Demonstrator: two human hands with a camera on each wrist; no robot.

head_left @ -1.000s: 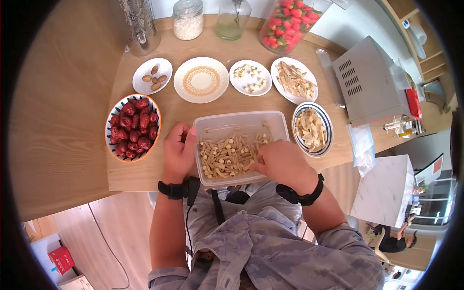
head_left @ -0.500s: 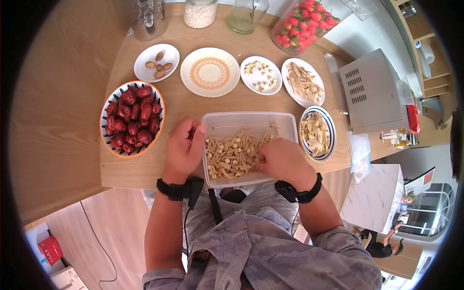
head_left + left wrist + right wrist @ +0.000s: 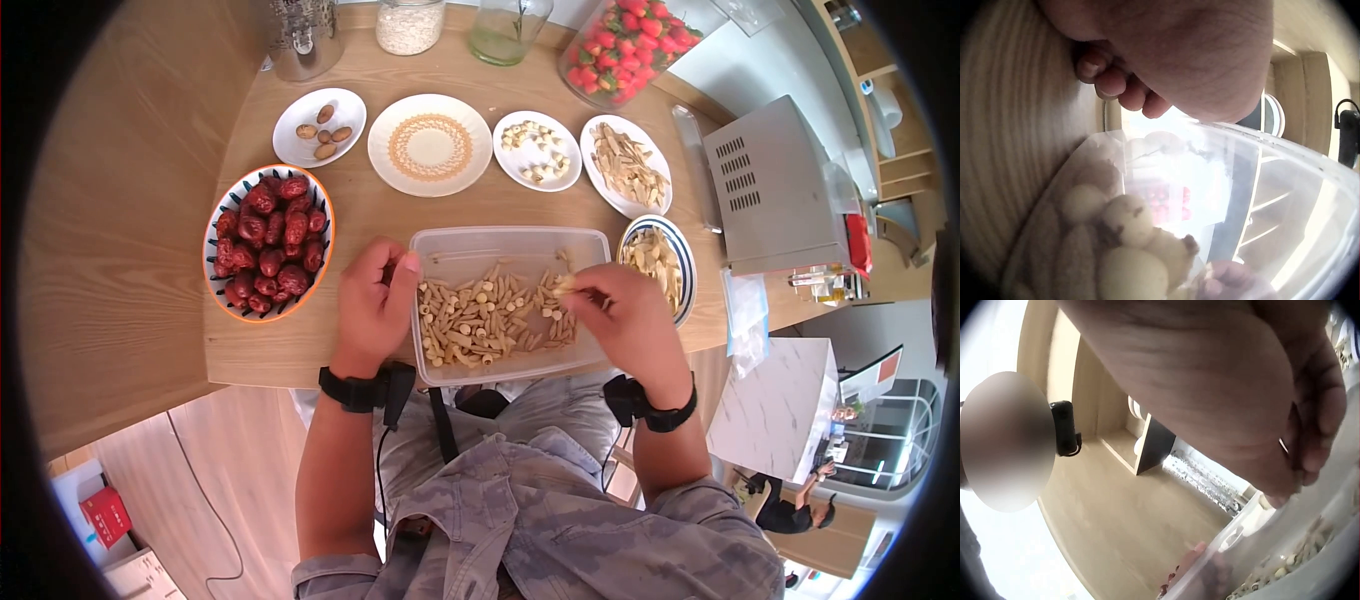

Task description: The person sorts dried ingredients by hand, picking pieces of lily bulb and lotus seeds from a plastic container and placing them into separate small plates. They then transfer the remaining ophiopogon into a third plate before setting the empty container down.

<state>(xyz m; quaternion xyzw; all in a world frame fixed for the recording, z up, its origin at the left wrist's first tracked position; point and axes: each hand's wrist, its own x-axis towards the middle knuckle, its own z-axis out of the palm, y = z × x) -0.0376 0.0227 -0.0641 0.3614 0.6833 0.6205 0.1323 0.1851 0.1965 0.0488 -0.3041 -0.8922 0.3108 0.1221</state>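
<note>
A clear plastic tub [image 3: 510, 238] holds a mix of slender dried roots and round pale seeds, probably lotus seeds [image 3: 487, 297]. Over its right side, my right hand [image 3: 635, 315] pinches a small pale dried piece [image 3: 563, 285] between thumb and fingertips. The right wrist view shows those fingertips [image 3: 1275, 501] together above the mix. My left hand [image 3: 372, 305] is at the tub's left wall, thumb along the rim, fingers loosely curled. Through the left wrist view, its fingers [image 3: 1132, 97] hang beside the tub with nothing in them.
Left stands a bowl of red dates [image 3: 270, 245]. Behind are plates with brown nuts [image 3: 325, 135], an orange pattern [image 3: 430, 145], pale pieces [image 3: 537, 160] and dried strips [image 3: 628, 165]. A striped bowl of slices [image 3: 655, 262] is right of the tub. Farther back are strawberries [image 3: 625, 50] and a grey appliance [image 3: 770, 185].
My right hand has risen out of the mix and moved right, turning so a pale piece shows at its fingertips. The left hand keeps its place by the tub. The head view has shifted.
</note>
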